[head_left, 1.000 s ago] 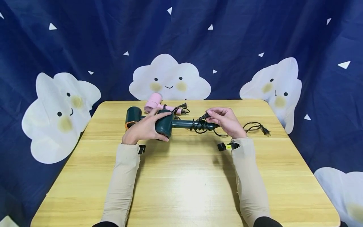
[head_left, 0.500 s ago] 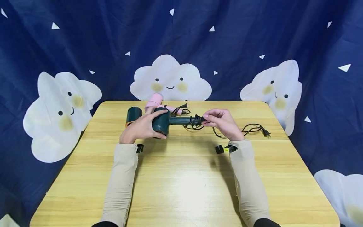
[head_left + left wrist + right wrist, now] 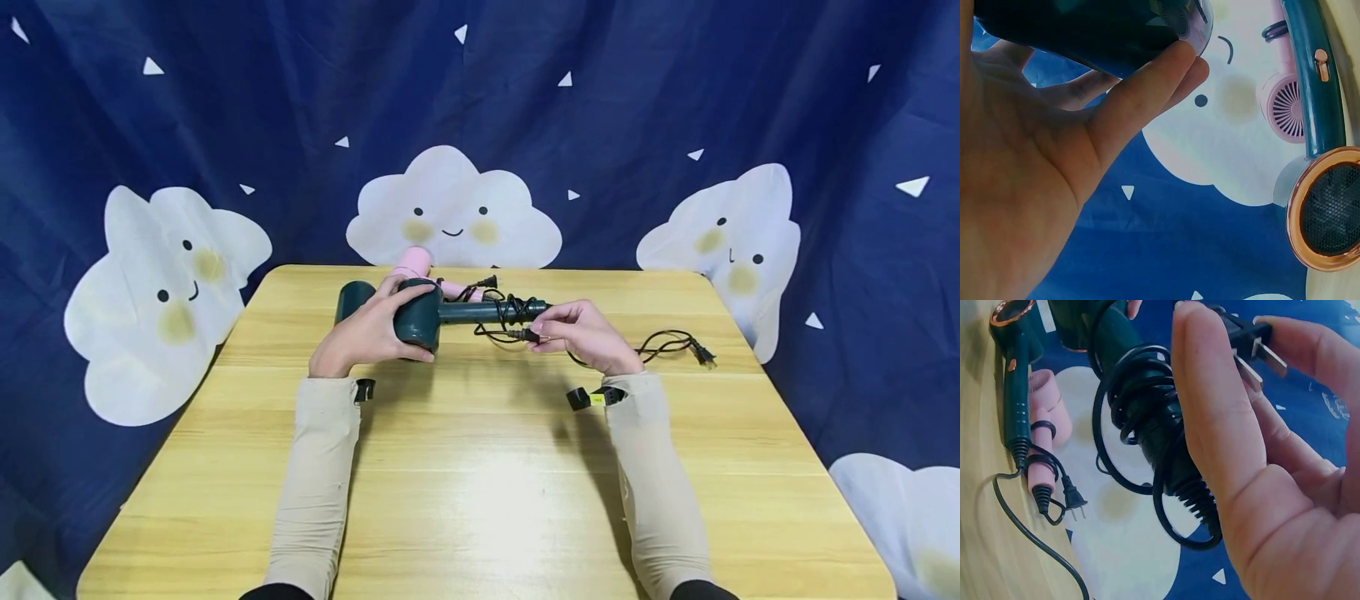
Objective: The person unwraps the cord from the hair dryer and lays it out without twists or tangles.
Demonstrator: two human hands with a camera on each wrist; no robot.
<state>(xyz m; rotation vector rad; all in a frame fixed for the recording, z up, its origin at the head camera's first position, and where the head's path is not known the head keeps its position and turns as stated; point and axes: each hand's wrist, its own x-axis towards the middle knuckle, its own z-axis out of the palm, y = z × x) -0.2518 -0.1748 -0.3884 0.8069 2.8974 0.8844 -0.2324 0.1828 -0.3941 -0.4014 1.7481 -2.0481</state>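
My left hand (image 3: 360, 333) grips the head of a dark green hair dryer (image 3: 417, 321), thumb on the near side and fingers over the far side. The handle points right, above the table. Black cord (image 3: 1141, 394) loops several times around that handle. Near the handle's end, my right hand (image 3: 588, 337) pinches the cord's two-pin plug (image 3: 1257, 340) between thumb and fingers, its metal prongs showing. Behind the left hand lies a second dark green hair dryer (image 3: 1325, 94) with a copper-coloured rim, partly hidden in the head view.
A pink hair dryer (image 3: 1050, 419) lies at the table's back edge, its cord wrapped around the handle. The second green dryer's loose cord and plug (image 3: 703, 354) lie on the table (image 3: 480, 467) at right. A blue curtain (image 3: 300, 100) hangs behind.
My right hand has drawn the plug from above the handle, past its end, to the near side below it. The left hand has shifted slightly left with the hair dryer.
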